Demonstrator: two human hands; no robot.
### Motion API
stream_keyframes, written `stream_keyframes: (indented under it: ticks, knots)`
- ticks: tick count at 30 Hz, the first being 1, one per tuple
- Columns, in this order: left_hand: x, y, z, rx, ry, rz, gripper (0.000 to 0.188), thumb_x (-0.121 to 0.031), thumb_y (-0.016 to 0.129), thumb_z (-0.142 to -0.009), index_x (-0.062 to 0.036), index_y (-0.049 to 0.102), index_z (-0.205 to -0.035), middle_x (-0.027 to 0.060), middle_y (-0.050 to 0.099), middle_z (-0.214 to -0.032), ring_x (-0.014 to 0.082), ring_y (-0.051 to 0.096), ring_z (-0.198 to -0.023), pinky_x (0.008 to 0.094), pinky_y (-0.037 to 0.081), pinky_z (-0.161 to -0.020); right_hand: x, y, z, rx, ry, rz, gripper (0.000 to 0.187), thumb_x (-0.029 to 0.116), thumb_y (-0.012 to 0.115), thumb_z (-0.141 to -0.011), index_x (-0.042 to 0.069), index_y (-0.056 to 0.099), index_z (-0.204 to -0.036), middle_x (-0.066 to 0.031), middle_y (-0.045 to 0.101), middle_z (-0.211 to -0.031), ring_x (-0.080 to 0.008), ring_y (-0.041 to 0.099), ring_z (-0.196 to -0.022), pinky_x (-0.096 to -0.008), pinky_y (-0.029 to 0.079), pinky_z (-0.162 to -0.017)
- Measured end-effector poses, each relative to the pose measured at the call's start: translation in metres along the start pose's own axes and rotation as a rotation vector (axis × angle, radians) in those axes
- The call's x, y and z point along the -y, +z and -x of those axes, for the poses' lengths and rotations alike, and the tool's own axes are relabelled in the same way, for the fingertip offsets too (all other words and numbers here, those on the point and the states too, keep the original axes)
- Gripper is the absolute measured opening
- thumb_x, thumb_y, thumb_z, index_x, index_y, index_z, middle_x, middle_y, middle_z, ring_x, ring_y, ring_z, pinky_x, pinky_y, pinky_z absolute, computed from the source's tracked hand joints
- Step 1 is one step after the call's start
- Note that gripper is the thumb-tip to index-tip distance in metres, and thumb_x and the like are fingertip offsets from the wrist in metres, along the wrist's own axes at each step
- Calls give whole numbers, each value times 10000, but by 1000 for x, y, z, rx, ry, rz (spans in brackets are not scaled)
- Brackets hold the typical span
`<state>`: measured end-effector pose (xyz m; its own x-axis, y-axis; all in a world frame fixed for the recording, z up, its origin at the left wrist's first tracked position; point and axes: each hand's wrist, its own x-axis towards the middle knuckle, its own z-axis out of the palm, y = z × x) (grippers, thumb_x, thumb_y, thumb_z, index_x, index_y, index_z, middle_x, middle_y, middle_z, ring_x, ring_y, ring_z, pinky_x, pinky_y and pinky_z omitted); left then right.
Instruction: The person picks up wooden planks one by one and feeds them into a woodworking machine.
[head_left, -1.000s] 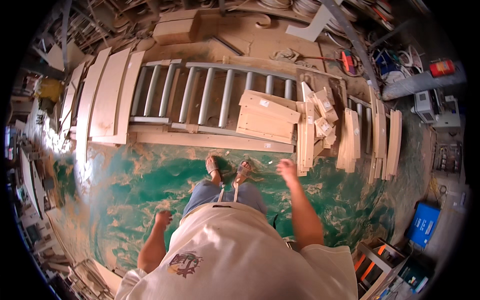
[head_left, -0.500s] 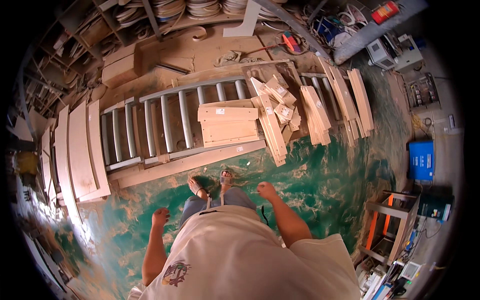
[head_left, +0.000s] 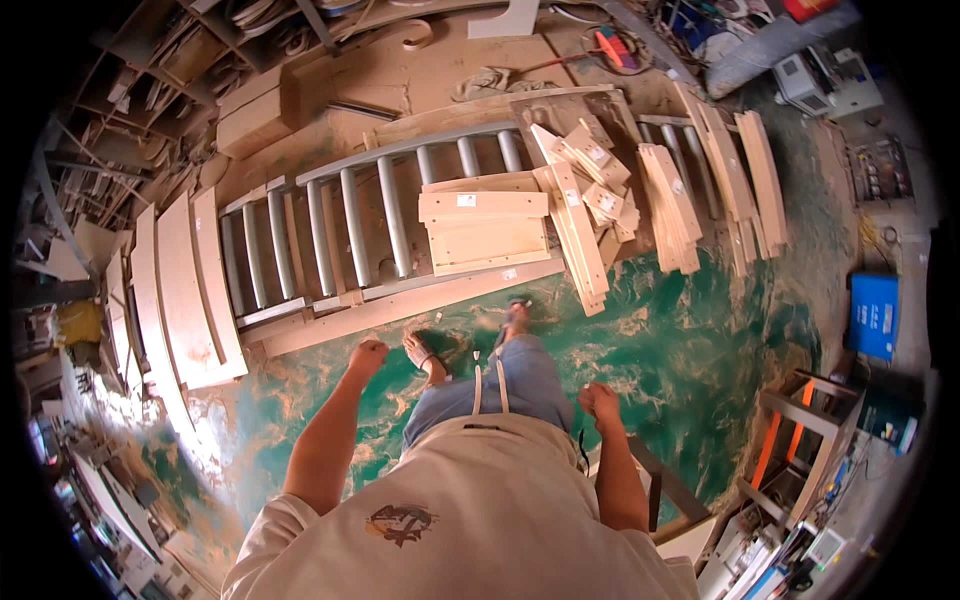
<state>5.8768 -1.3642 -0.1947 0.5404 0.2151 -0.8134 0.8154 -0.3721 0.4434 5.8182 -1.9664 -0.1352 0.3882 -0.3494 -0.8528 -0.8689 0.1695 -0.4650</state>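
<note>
My left hand (head_left: 369, 357) hangs in the air over the floor, its fingers curled in and nothing showing in them. My right hand (head_left: 600, 401), also loosely closed, is beside my right hip and holds nothing that I can see. Ahead of both lies a roller conveyor (head_left: 352, 222) with grey metal rollers. A flat stack of pale wooden panels (head_left: 487, 238) rests on it. To the right, shorter wooden pieces (head_left: 597, 170) lie in a loose heap, and longer boards (head_left: 668, 205) stand in a bundle. Neither hand touches any of the wood.
Long wooden boards (head_left: 180, 290) lie across the conveyor's left end. A cardboard box (head_left: 250, 115) sits behind it. On the right are a blue box (head_left: 874, 316) and a metal frame with orange bars (head_left: 780, 430). Dust streaks the green floor (head_left: 660, 340).
My left hand has swung forward and my right hand back toward my hip. My right foot has stepped forward. The conveyor and wood now appear farther right and slightly higher in view.
</note>
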Motion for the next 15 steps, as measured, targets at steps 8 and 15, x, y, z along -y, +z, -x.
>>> stream_keyframes:
  ticks: [8, 15]
  knots:
    - [-147, 104, -79, 49, 126, -113, 391, -345, 689, -956, -24, 716, -1177, 99, 762, -1071, 193, 723, -902, 369, 565, -770, 71, 15, -180, 277, -157, 528, 337, 238, 642, -1025, 29, 628, -1289, -121, 748, -1080, -210, 737, -912, -340, 556, -732]
    - [-304, 184, -282, -173, 650, -694, 496, -449, 683, -939, -110, 667, -1301, 167, 648, -1350, 367, 550, -1306, 481, 430, -1115, 112, 149, -293, 523, -101, 349, 354, 246, 663, -1022, 2, 629, -1276, -94, 743, -1038, -184, 731, -919, -320, 564, -758]
